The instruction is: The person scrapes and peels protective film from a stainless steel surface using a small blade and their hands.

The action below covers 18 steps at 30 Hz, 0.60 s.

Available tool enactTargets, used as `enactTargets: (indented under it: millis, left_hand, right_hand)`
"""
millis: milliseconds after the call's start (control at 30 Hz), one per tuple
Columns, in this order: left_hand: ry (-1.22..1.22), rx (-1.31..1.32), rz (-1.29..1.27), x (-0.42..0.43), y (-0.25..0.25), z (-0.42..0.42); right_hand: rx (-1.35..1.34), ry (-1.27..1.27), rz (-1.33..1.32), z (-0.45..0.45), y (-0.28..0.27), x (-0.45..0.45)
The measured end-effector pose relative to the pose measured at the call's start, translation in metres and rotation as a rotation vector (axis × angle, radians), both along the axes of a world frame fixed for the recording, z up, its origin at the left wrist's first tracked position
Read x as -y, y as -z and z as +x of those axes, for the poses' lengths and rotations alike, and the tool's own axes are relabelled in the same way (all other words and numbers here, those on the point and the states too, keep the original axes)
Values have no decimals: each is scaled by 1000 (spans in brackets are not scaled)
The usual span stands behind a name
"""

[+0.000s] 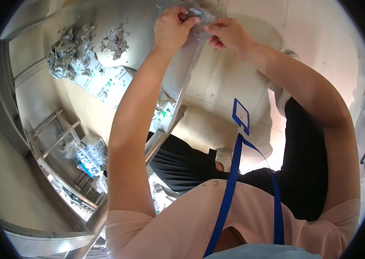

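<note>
Handling clear plastic (207,18) at upper centre; left hand (173,28) apparently pinching it, right hand (229,35) curled alongside, grip unclear. Next move likely needs fingertip control.

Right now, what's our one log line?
bare left hand: over silver metal table, grip unclear | bare right hand: beside left, grip unclear | crumpled grey scraps: on table

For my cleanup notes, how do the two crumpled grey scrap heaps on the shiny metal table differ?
The larger grey heap spreads widely; the smaller grey heap is compact. The larger grey heap meets the white, green-leaf-printed sheet; the smaller grey heap lies apart from it, nearer the left hand. Both look ragged and crumpled.
</note>
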<state>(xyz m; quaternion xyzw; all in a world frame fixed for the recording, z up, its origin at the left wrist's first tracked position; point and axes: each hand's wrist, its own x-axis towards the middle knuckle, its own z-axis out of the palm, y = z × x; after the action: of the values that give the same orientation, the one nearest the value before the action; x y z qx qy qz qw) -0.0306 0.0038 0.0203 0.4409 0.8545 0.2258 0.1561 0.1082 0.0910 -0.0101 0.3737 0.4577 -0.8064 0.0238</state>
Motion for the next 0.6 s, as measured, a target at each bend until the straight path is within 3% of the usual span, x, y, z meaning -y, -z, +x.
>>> enactTargets:
  millis: [67, 167, 233, 333, 433, 533, 600]
  left_hand:
    - [-12, 44, -66, -3, 1, -4]
    - [-337, -178, 71, 9, 29, -32]
    - [-456, -465, 177, 21, 23, -50]
    - [-135, -501, 244, 34, 14, -43]
    - [-114, -203, 252, 40, 13, -1]
    - [-591, 471, 99, 36, -7, 42]
    - [-764, 784, 124, 33, -14, 51]
  right_hand:
    - [-8, 17, 5, 2, 1, -3]
    - [-45, 35, 32, 2, 2, -5]
    - [-71, 76, 32, 2, 0, -7]
    - [-105, 217, -76, 1, -2, -5]
    - [-25, 134, -111, -3, 14, -6]
    - [38, 97, -92, -2, -11, -4]
    - [11, 196, -136, 2, -8, 2]
